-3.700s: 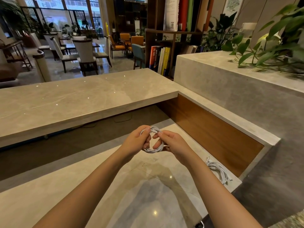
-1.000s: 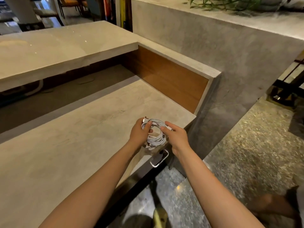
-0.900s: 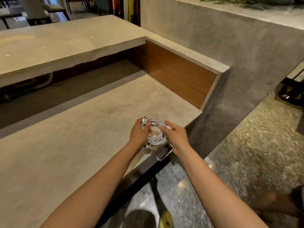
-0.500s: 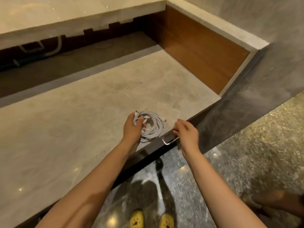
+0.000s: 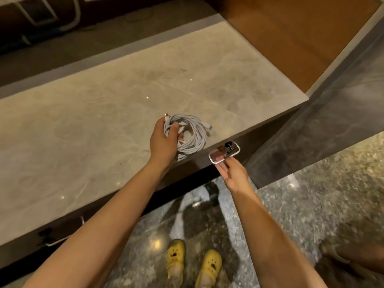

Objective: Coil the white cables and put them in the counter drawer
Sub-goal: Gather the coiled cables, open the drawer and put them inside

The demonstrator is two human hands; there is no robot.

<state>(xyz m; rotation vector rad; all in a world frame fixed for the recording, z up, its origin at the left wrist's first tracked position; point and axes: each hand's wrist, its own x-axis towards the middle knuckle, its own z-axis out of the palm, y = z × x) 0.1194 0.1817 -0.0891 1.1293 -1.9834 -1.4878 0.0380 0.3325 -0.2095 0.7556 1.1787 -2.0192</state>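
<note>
My left hand (image 5: 164,142) grips a coil of white cables (image 5: 190,135) just above the front edge of the marble counter (image 5: 87,129); plug ends stick out of the coil at its top and right. Below the edge runs the dark drawer front (image 5: 255,138), which looks closed, with a chrome loop handle (image 5: 225,153). My right hand (image 5: 233,173) is turned palm up under that handle, and its fingertips hook into the loop.
A wood-panelled side wall (image 5: 291,38) and a grey stone block (image 5: 332,104) close the counter on the right. A second drawer handle (image 5: 82,219) sits further left. My yellow shoes (image 5: 193,265) stand on the speckled floor; another person's foot (image 5: 342,256) is at lower right.
My right hand let go of the coil, dropped to the drawer handle and turned palm up under it. My left hand kept the coil. The view tilted down toward the floor.
</note>
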